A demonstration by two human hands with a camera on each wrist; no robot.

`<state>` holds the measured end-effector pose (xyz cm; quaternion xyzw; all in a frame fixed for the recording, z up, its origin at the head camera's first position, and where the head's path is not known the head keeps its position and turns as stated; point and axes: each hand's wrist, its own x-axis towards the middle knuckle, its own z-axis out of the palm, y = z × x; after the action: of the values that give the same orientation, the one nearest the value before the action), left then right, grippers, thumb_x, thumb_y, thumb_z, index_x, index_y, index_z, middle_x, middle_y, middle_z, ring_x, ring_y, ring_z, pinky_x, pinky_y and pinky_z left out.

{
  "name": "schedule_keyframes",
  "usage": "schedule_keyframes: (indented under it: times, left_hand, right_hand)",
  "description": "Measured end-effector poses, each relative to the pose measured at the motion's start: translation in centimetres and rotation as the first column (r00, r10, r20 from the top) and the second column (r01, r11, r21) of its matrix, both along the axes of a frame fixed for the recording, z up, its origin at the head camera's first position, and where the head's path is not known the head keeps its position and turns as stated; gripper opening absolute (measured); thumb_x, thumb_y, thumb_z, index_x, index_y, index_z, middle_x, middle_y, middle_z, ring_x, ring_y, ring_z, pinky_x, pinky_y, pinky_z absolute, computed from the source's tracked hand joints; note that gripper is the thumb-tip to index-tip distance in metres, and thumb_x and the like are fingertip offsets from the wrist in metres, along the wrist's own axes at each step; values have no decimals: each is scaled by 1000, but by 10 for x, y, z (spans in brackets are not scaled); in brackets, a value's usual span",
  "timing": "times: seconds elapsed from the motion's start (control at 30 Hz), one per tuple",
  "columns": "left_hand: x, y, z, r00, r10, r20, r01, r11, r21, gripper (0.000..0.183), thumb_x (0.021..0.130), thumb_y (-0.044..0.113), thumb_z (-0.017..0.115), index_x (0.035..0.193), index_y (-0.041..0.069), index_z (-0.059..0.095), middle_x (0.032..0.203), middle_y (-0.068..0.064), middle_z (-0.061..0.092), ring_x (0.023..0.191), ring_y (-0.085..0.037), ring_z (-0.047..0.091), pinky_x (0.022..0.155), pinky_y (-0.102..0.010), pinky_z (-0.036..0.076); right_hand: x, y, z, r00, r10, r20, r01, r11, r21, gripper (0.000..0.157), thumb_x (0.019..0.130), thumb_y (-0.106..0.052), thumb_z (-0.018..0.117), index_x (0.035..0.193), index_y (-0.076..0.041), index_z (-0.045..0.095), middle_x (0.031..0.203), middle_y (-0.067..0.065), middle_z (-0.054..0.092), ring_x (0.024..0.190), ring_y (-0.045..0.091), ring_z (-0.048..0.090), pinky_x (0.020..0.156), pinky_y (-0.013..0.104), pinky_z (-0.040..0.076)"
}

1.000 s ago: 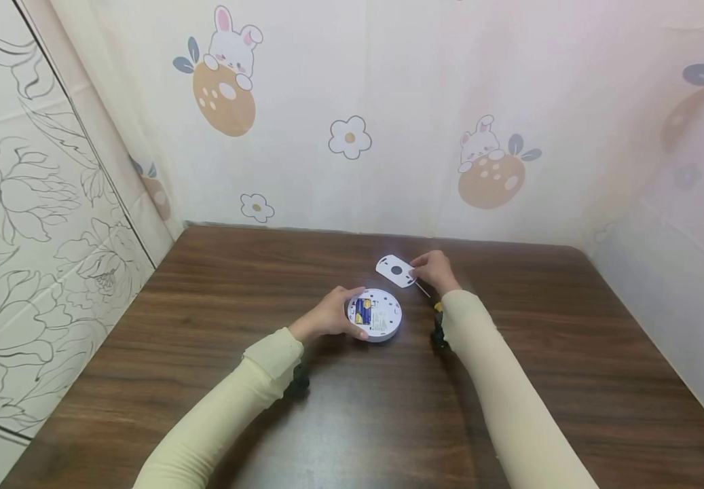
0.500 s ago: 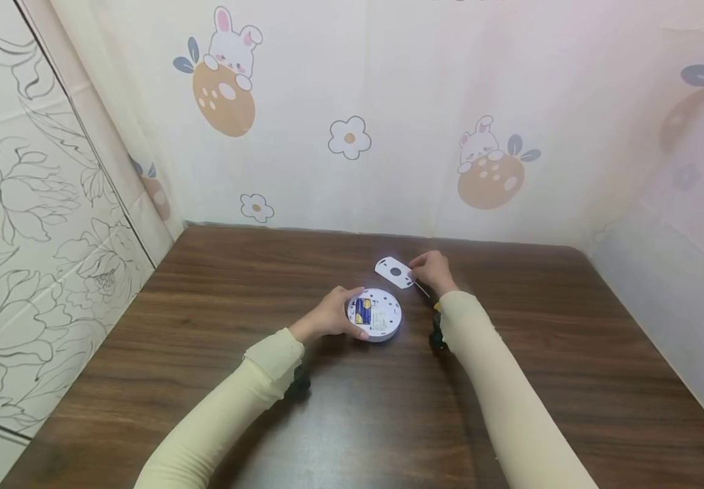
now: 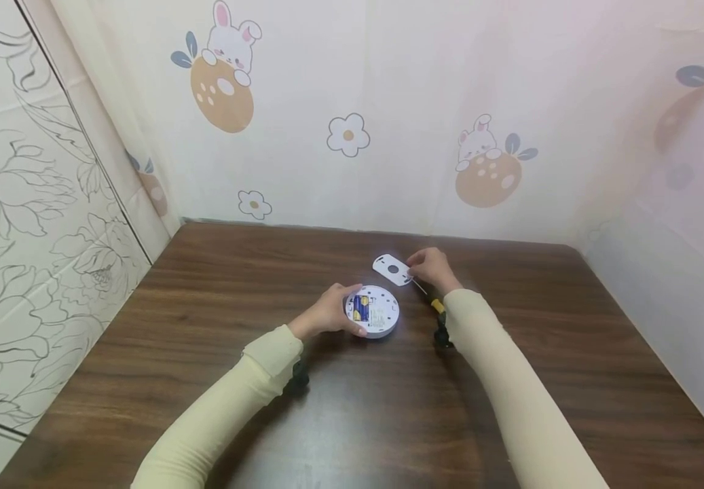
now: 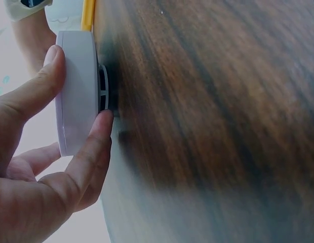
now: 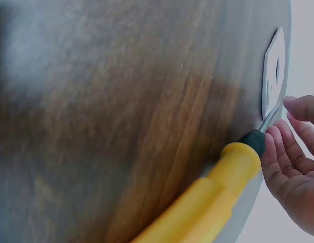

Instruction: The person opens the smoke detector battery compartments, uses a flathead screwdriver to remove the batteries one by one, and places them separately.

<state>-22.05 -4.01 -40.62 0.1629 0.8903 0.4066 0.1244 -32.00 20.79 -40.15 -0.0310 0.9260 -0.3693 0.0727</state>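
My left hand (image 3: 330,312) grips a round white smoke alarm (image 3: 383,311) by its left side, thumb and fingers spread round the rim. Its back faces up, showing blue-and-yellow batteries (image 3: 360,308) and printed text. In the left wrist view the alarm (image 4: 78,91) appears edge-on, with a slotted part on its underside close to the table. Behind it, a white mounting plate (image 3: 383,263) with a dark round hole lies on the tabletop. My right hand (image 3: 434,268) pinches the plate's right end between thumb and fingers. Below that hand lies a yellow-and-black screwdriver (image 5: 212,190), its shaft pointing at the plate.
The brown wood-grain table (image 3: 254,265) extends round both hands. At its back edge hangs a pale curtain (image 3: 413,81) with rabbit and flower prints. A white panel (image 3: 22,204) with line-drawn flowers stands on the left.
The view has shifted slightly. My right forearm has shifted a little to the right, uncovering more of the screwdriver's yellow handle. The left hand keeps its hold on the smoke alarm.
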Motion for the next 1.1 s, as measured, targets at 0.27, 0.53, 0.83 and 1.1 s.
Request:
schedule_keyframes:
  times: [0.27, 0.53, 0.83, 1.1]
  left_hand:
    - [0, -2, -1, 1000, 6, 16, -6, 1000, 3, 96, 64, 19, 91, 145, 7, 41, 119, -16, 45, 105, -27, 46, 97, -41, 42]
    - [-1, -6, -1, 1000, -6, 2, 6, 1000, 1, 97, 63, 20, 91, 144, 6, 41, 117, -17, 46, 103, -27, 46, 97, -41, 42]
    - [-2, -4, -1, 1000, -10, 1, 10, 1000, -13, 96, 64, 21, 90, 145, 7, 41, 118, -16, 46, 104, -27, 46, 98, -41, 42]
    - [-2, -2, 0, 1000, -3, 19, 3, 1000, -13, 95, 65, 20, 90, 145, 9, 41, 119, -17, 45, 106, -28, 46, 98, -42, 41]
  right_hand:
    - [9, 6, 2, 999, 43, -8, -43, 999, 16, 32, 86, -3, 63, 116, 8, 62, 112, 25, 61, 102, 36, 57, 92, 46, 49]
    - [23, 13, 6, 998, 64, 25, -66, 997, 48, 29, 89, -8, 62, 115, 7, 62, 112, 23, 61, 98, 35, 58, 89, 45, 52]
    - [42, 23, 10, 998, 55, 29, -58, 992, 108, 30, 93, -15, 60, 112, 8, 61, 109, 25, 61, 90, 33, 61, 80, 43, 56]
    - [60, 36, 14, 997, 72, 39, -78, 983, 167, 38, 93, -19, 60, 116, 11, 56, 116, 28, 57, 98, 36, 59, 87, 47, 53]
